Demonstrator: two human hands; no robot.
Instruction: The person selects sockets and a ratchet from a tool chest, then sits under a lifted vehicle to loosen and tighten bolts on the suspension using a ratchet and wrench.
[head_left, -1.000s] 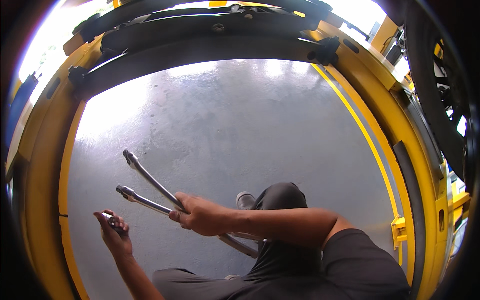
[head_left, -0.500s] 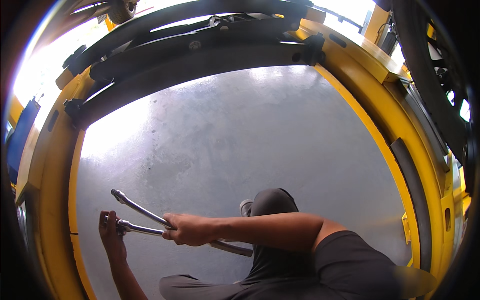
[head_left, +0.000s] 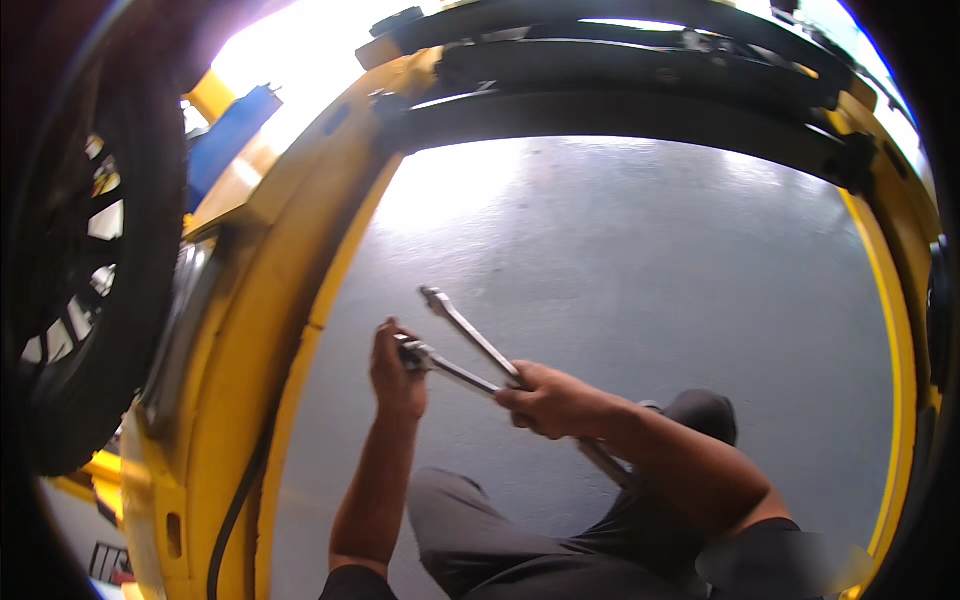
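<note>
My right hand (head_left: 548, 398) is wrapped round two long silvery tools whose shafts fan apart to the left. The upper one looks like a breaker bar (head_left: 472, 334), with a small head at its free end. Below it is a ratchet wrench (head_left: 462, 375) with a rounder head. My left hand (head_left: 398, 375) has its fingers closed at that ratchet's head; a dark part, perhaps a socket, shows there, partly hidden by the fingers. A grey handle (head_left: 605, 462) sticks out behind my right wrist, over my leg.
Yellow lift rails (head_left: 250, 320) run along both sides, over a shiny grey floor (head_left: 650, 270). A dark crossbeam (head_left: 600, 115) spans the far end. At the left hangs a wheel with a black tyre (head_left: 145, 250); a blue panel (head_left: 230, 145) stands beyond it.
My view has swung left, bringing the left wheel and rail nearer. Both hands and the tools sit further right and higher in the picture; the grip looks the same.
</note>
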